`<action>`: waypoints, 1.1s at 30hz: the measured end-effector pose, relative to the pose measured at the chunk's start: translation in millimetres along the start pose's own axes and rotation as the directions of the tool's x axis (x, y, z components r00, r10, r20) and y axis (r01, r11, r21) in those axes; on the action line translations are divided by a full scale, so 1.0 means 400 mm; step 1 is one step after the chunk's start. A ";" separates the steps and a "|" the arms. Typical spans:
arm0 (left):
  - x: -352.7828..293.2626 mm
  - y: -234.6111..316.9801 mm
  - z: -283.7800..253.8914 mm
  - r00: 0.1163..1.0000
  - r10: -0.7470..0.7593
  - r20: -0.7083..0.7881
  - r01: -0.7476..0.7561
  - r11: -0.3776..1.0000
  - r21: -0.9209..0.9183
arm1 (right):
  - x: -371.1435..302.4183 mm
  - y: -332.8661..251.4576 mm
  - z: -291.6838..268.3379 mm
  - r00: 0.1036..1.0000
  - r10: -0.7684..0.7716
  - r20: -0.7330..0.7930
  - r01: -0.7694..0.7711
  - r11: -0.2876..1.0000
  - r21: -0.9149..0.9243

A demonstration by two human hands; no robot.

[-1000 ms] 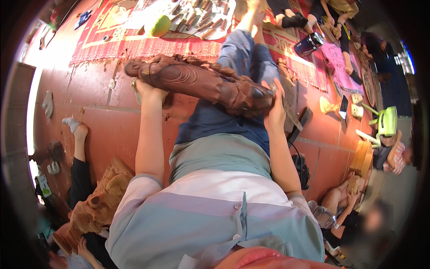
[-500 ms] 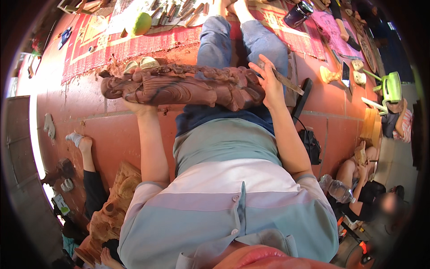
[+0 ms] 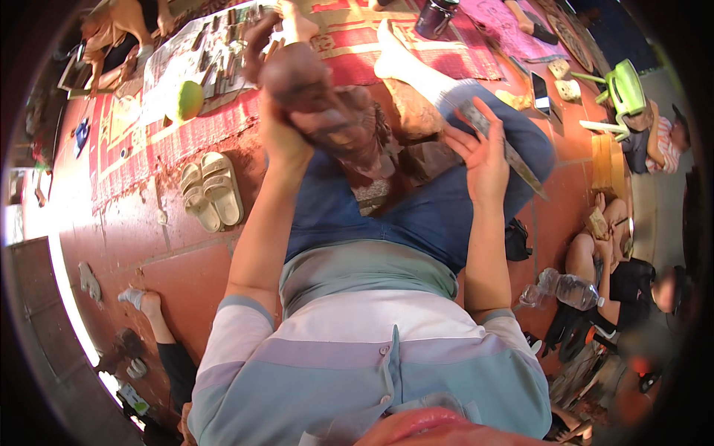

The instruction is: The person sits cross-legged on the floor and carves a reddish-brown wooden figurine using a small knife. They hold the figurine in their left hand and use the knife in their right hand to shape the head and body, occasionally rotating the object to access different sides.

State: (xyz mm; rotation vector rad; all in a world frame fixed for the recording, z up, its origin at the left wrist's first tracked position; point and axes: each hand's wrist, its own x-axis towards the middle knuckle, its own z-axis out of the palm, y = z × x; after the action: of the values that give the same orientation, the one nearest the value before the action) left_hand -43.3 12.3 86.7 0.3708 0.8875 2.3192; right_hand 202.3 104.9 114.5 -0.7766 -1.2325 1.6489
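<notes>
A dark brown carved wooden figurine (image 3: 338, 123) stands tilted over my lap, partly smeared by motion. My left hand (image 3: 282, 141) is wrapped round its upper part, and its lower end is near my thighs. My right hand (image 3: 487, 163) is a little apart from the figurine, above my bent right leg. Tucked in it is a long, flat, narrow carving tool (image 3: 525, 172), with some fingers stretched out; its exact kind is unclear. Between my legs, beyond the figurine, lies a wooden block (image 3: 415, 110).
Beige sandals (image 3: 212, 192) lie on the tiles to the left. Ahead, a red patterned mat (image 3: 338, 46) bears several carving tools (image 3: 216, 63) and a green round fruit (image 3: 189, 100). On the right are a phone (image 3: 541, 94), a green stool (image 3: 625, 88), a plastic bottle (image 3: 569, 288) and other people.
The figurine has swung from lying sideways to standing tilted, its head end raised in my left hand. My legs have bent and spread. The right hand still holds the tool, slightly lower and farther right.
</notes>
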 end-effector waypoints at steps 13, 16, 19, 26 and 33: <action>0.303 -0.247 0.026 0.755 -0.357 0.550 0.135 0.905 0.403 | -0.021 0.037 -0.113 0.942 -0.128 -0.311 0.137 0.990 0.007; 0.359 -0.290 -0.004 0.693 -0.437 0.574 0.167 0.871 0.461 | -0.003 0.063 -0.110 0.955 -0.070 -0.290 0.075 0.997 0.004; 0.362 -0.288 0.035 0.623 -0.524 0.580 0.176 0.817 0.549 | 0.020 0.077 -0.104 0.967 -0.048 -0.251 0.057 0.998 0.027; 0.214 -0.216 0.051 0.880 -0.404 0.251 0.288 0.873 0.393 | 0.008 0.074 -0.059 0.990 -0.018 -0.137 0.028 0.997 0.073; -0.170 -0.018 -0.269 0.456 -0.623 0.636 -0.878 -0.198 0.436 | -0.020 0.020 -0.061 0.987 -0.117 -0.113 0.122 0.992 0.042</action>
State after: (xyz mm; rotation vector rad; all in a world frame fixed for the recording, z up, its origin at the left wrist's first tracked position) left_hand -36.7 -81.1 0.2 2.3893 1.9008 0.2216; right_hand 224.5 106.2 99.0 -0.7392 -1.1348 1.5131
